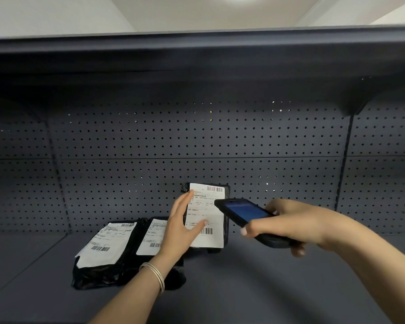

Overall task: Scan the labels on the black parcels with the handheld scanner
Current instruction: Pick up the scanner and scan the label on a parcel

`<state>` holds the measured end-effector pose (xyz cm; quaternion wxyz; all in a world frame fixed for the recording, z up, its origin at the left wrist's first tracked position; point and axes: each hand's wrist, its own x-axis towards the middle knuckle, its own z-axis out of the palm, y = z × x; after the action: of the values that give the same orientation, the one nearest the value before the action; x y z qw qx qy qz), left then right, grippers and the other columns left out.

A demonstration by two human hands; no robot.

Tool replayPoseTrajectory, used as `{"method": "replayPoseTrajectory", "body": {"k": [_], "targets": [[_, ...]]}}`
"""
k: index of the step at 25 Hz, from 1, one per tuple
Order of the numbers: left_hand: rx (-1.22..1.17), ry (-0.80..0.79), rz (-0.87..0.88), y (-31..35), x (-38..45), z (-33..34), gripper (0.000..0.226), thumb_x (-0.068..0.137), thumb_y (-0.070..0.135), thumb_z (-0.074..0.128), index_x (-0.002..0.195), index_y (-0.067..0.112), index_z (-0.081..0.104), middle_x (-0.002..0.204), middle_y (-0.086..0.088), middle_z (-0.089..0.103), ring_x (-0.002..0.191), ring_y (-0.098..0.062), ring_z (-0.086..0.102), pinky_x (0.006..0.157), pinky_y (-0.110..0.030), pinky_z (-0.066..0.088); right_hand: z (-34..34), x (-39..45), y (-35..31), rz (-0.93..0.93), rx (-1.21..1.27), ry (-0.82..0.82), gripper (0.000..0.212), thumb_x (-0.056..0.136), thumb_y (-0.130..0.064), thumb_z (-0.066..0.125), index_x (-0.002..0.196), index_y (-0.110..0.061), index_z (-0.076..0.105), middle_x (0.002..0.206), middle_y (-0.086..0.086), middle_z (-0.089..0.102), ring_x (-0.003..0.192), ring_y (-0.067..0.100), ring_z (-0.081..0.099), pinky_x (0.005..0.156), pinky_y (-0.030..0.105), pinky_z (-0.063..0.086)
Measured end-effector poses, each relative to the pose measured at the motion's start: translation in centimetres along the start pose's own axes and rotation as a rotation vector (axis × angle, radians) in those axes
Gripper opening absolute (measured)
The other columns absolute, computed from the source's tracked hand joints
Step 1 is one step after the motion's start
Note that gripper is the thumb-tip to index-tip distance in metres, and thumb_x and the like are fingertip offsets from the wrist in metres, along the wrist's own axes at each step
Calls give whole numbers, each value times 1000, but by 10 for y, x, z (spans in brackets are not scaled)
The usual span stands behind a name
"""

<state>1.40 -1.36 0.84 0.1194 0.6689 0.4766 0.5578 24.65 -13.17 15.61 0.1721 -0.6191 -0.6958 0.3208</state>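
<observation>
Propped one parcel [226, 220] upright on the shelf [255, 277] against the pegboard [197, 141], likely to turn its label [207, 213] toward the scanner [246, 218]. Left hand [180, 226] laid flat and unclenched on the label's left edge, thumb across the lower part, apparently steadying rather than gripping. Right hand [288, 226] clenched round the scanner, screen lit, nose aimed left at the label's middle, just beside it, possibly touching. Barcodes at the label's top and bottom left uncovered. Two more parcels [108, 260] left lying flat to the left, labels up, near the left wrist.
</observation>
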Motion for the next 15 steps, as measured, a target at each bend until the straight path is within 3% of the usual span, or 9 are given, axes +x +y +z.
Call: {"method": "replayPoseTrajectory", "body": {"k": [7,15], "targets": [[-11,9,9,2,0,1,78,75,14,77,138,36,37,134,33,32,123,24,29,97,7,20,1,1,1,-16,24,5,75,46,-59,78,100,-9,64,63,-3,55,52,20,49,45,26,42],[-4,7,2,3,-1,2,78,75,14,77,139,32,38,134,32,32,122,26,28,96,8,20,-4,-4,2,-26,6,-13,67,53,-57,78,95,-8,66,66,-1,55,50,19,48,43,24,42]]}}
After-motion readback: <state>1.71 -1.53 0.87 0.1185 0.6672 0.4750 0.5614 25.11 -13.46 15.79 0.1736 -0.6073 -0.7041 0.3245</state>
